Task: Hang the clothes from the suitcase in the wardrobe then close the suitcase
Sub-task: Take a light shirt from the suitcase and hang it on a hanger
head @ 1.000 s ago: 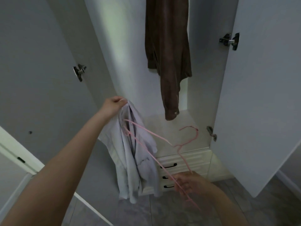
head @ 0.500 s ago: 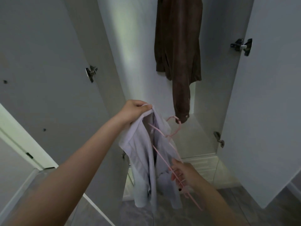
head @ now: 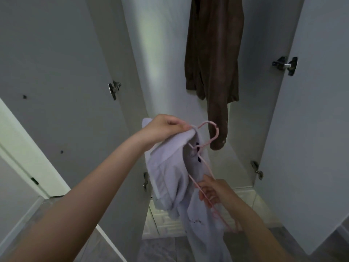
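My left hand [head: 164, 127] pinches the collar of a pale lilac shirt [head: 170, 178], which hangs down in front of the open white wardrobe [head: 166, 63]. A pink wire hanger [head: 211, 137] pokes up through the shirt's neck, its hook just right of my left hand. My right hand [head: 213, 191] grips the hanger's lower arm, low beside the shirt. A brown shirt [head: 213, 53] hangs inside the wardrobe above the hook. The suitcase is out of view.
The left wardrobe door [head: 56, 82] and the right wardrobe door [head: 317, 129] stand open on either side. White drawers [head: 166, 222] sit at the wardrobe's bottom, partly behind the shirt. Grey tiled floor [head: 154, 250] lies below.
The hanger has slid up inside the shirt, so its hook now sticks out at the collar. Both hands and the shirt have risen closer to the brown shirt.
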Motion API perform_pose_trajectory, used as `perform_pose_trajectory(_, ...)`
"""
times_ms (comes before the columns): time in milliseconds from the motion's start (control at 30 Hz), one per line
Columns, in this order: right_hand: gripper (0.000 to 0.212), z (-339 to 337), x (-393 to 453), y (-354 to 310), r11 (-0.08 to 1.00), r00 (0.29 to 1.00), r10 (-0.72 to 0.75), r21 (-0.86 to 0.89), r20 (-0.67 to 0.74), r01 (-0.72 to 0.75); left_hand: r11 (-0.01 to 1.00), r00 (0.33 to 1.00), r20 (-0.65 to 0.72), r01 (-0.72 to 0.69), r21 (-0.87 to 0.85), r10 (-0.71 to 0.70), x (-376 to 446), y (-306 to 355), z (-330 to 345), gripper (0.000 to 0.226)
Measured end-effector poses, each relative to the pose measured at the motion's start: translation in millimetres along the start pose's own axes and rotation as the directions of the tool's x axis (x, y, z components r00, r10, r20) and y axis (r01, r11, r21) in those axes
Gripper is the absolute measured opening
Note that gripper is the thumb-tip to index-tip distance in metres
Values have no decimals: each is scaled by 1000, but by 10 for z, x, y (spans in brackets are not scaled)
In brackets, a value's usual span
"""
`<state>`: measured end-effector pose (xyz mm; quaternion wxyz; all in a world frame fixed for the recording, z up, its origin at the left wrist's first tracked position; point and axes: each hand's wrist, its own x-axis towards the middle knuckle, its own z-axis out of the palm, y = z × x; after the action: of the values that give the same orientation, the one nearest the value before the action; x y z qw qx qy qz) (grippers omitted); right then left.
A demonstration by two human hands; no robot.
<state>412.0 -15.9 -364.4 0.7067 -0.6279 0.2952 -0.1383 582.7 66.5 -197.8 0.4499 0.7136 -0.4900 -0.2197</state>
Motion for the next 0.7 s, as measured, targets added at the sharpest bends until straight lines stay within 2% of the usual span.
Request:
perform_pose_trajectory(67,43,-22,-5,-68,999,999,-43,-12,2,43,998,998,35,-51,30,50,-16,85,-6,14)
perform_pose_trajectory(100,42,-50,-15,-107,997,998,-70,-14,8,70,985,991,11,-134,106,134,-23,99,-25,17)
perform_pose_trajectory(133,41,-89,-27,-145,995,995,-96,-8,17,96,933,965,-18,-247,262,261,-22,92,-62,20)
perform_pose_trajectory(200,41,-162,-42,-236,991,991,-132,13,35,131,681,876,28,-394,617,481,-11,32,-148,29)
perform_pose_trajectory(233,45,-186,-49,-289,991,990,-134,24,48,133,552,848,87,-415,723,522,-2,-6,-188,35)
perform_pose_trajectory(300,54,-224,-67,-377,994,988,-110,32,105,107,391,814,139,-412,823,564,12,-58,-227,42)
perform_pose_trajectory(367,59,-262,-99,-475,997,981,-71,-3,181,73,302,778,128,-382,873,615,67,-69,-244,40)
perform_pose_trajectory(433,55,-294,-60,-573,995,986,-63,-72,155,75,296,764,113,-376,878,635,125,-78,-262,38)
perform_pose_trajectory(500,55,-342,15,-640,990,994,-106,-90,-11,105,318,776,86,-354,880,625,171,-97,-274,40)
perform_pose_trajectory(567,61,-482,83,-649,969,956,-233,36,-179,243,359,778,30,-324,875,627,188,-141,-296,46)
perform_pose_trajectory(633,64,-705,72,-601,901,893,-327,184,-310,394,438,780,-68,-275,856,622,186,-173,-373,45)
perform_pose_trajectory(700,59,-999,35,-445,831,910,-246,411,-334,375,547,787,-203,-195,814,583,190,-174,-487,37)
